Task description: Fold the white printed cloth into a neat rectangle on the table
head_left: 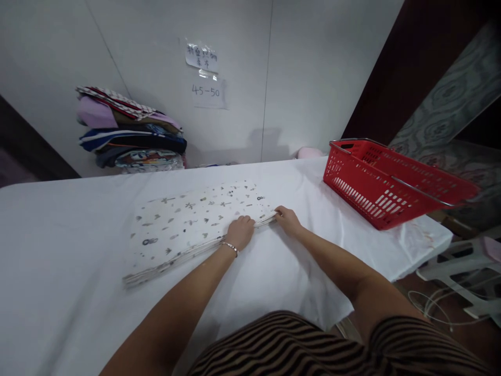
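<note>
A white printed cloth (195, 219) with small dark motifs lies folded in layers on the white-covered table (70, 224). Its near edge shows several stacked folds, running from the lower left up to the right. My left hand (239, 232), with a bracelet at the wrist, grips this folded edge right of its middle, fingers curled over the top. My right hand (288, 220) pinches the right end of the same edge between thumb and fingers. The undersides of the folds are hidden.
At the table's right end stands a red plastic basket (356, 185) with metal handles. A pile of folded textiles (133, 133) rises behind the table's back left edge. Paper signs (203, 57) hang on the wall. A white plastic stool (465, 266) stands at the lower right.
</note>
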Demonstrator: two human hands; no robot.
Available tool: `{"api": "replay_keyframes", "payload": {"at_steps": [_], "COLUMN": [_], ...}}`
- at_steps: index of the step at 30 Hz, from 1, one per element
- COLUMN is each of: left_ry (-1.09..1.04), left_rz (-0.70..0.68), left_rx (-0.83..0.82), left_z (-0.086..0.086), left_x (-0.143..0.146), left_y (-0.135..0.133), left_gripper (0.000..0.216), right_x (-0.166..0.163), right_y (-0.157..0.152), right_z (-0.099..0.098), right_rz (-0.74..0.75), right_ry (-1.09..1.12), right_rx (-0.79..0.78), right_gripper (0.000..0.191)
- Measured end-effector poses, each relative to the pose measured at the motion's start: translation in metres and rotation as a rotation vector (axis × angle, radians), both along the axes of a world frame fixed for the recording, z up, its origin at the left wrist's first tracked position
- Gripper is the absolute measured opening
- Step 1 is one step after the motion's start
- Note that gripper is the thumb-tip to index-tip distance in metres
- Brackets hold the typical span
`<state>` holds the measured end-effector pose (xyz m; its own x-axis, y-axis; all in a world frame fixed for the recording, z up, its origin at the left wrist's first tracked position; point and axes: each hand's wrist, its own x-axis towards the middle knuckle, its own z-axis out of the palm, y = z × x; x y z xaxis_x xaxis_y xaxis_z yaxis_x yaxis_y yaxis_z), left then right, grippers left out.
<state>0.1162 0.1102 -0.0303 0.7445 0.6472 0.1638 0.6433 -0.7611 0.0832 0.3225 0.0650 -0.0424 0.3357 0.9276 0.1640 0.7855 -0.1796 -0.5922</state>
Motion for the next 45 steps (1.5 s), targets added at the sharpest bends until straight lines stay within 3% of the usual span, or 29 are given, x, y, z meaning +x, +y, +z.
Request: {"api": "replay_keyframes", "payload": {"at_steps": [4,8,11,14,17,20,35,39,43,45], "left_ry": [0.001,-0.134,-0.065,0.049,0.066,0.08,0.013,-0.007,-0.016,-0.017], "left_rz": [0.014,0.08,0.023,-0.068,-0.058,-0.031,0.012,0.011,0.006,0.005], "left_rx": [0.021,0.141,0.193,0.163,0.137,0.126,0.042,0.035,0.017,0.008], "left_z": [0.011,0.025,0.019,0.001,-0.012,-0.013,-0.004,-0.005,-0.005,-0.004], "left_x": [0.0,-0.002,-0.003,-0.002,0.001,0.002,-0.002,-0.003,-0.003,-0.004], "left_y": [0.004,0.017,0.019,0.013,0.006,0.003,0.0,-0.002,-0.002,-0.002], "left_gripper": [0.02,0.022,0.022,0.021,0.022,0.022,0.026,0.027,0.027,0.028], "right_x": [0.004,0.005,0.006,0.008,0.01,0.011,0.01,0.013,0.019,0.019], "right_y": [0.017,0.04,0.041,0.028,0.014,0.007,0.007,0.01,0.022,0.029], "right_z": [0.026,0.045,0.038,0.019,0.004,0.0,0.007,0.014,0.026,0.03], "right_rz": [0.058,0.122,0.101,0.074,0.051,0.044,-0.009,-0.014,-0.047,-0.073], "right_ry": [-0.05,0.006,-0.026,-0.072,-0.082,-0.078,-0.025,0.078,0.23,0.283], "right_rx": [-0.05,0.116,0.009,-0.139,-0.178,-0.208,-0.308,-0.378,-0.498,-0.558], "right_gripper": [0.021,0.028,0.024,0.013,0.014,0.018,0.023,0.023,0.012,0.019]}}
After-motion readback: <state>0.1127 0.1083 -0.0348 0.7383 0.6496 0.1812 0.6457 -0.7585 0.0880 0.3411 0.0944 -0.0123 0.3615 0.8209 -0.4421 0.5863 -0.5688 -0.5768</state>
